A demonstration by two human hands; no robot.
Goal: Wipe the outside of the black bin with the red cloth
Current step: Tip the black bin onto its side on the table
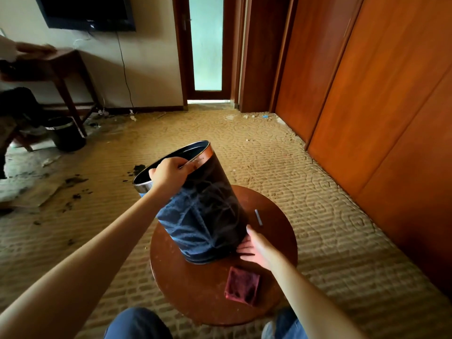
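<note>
- A round brown wooden tabletop (pixel 195 292) stands on tan patterned carpet (pixel 325 216).
- The tall black cylindrical bin (pixel 212 216) is held tilted on it; the folded red cloth (pixel 242 285) lies near its base, untouched.
- Were the rim grip loosened, the bin could topple.
- The rim is gripped by the left hand (pixel 168 173); the right hand (pixel 254 245) is laid open against the lower wall.

Left hand (pixel 171 172) grips the rim of the tilted black bin (pixel 208 211) on the round table (pixel 195 289), right hand (pixel 254 248) flat against its base, red cloth (pixel 242 285) lying just beside.
</note>
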